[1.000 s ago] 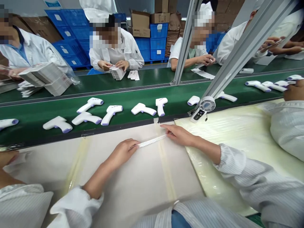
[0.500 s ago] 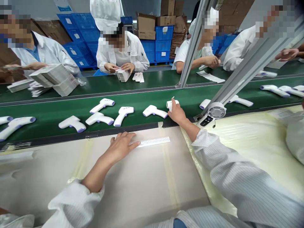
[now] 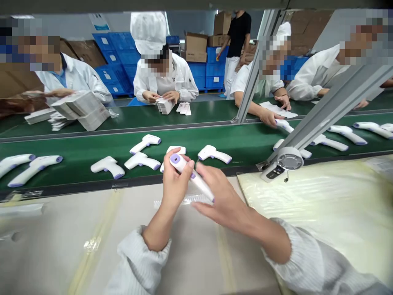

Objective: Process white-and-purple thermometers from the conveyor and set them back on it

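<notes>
A white, gun-shaped infrared thermometer point(image 3: 200, 185) with purple parts is held above the grey work surface, its purple round end turned up toward me. My left hand point(image 3: 174, 182) is wrapped round its head, thumb along the near side. Close to the handle, my right hand point(image 3: 227, 201) has its thumb and fingers apart; whether it touches the handle is unclear. Below both hands lies a clear-white toothed strip point(image 3: 196, 199), partly covered by my left wrist and the thermometer. Just behind my left hand another thermometer point(image 3: 178, 150) rests on the green belt, mostly hidden.
Several more thermometers point(image 3: 143, 161) lie along the green conveyor belt point(image 3: 184, 134). A slanted metal post point(image 3: 325, 119) and small fan point(image 3: 290, 158) stand at right, beside a plastic-covered pad point(image 3: 307, 196). Across the belt, co-workers handle paper stacks point(image 3: 84, 108); one person's hand point(image 3: 270, 118) touches a thermometer.
My right hand has come back from the belt toward me, and a thermometer is now in my left hand. My left hand has lifted off the strip. A standing person has appeared behind.
</notes>
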{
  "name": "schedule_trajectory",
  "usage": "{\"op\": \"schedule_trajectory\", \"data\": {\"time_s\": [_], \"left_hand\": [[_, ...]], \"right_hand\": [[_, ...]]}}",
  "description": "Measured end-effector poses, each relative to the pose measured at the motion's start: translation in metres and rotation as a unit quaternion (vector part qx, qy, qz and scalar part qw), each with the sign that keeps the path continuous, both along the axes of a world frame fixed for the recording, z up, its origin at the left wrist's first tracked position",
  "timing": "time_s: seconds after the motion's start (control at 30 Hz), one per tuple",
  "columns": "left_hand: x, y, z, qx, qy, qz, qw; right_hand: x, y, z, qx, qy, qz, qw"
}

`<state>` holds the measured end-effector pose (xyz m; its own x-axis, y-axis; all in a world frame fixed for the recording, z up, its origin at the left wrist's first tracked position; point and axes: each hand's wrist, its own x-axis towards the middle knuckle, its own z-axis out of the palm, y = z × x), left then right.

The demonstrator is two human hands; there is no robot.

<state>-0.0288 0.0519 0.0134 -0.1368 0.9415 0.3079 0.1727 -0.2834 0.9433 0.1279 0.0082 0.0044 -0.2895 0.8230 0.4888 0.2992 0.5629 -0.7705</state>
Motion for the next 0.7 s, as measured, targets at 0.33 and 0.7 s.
{"op": "schedule_trajectory", "data": {"time_s": [0.33, 0.7], "left_hand": [[0.012, -0.024, 0.0, -0.121, 0.007, -0.135, 0.983], [0.017, -0.036, 0.003, -0.205, -0.011, -0.137, 0.969]], "right_hand": [[0.003, 0.032, 0.007, -0.34, 0.421, 0.081, 0.837], [-0.005, 0.029, 0.007, -0.345, 0.431, 0.022, 0.834]]}}
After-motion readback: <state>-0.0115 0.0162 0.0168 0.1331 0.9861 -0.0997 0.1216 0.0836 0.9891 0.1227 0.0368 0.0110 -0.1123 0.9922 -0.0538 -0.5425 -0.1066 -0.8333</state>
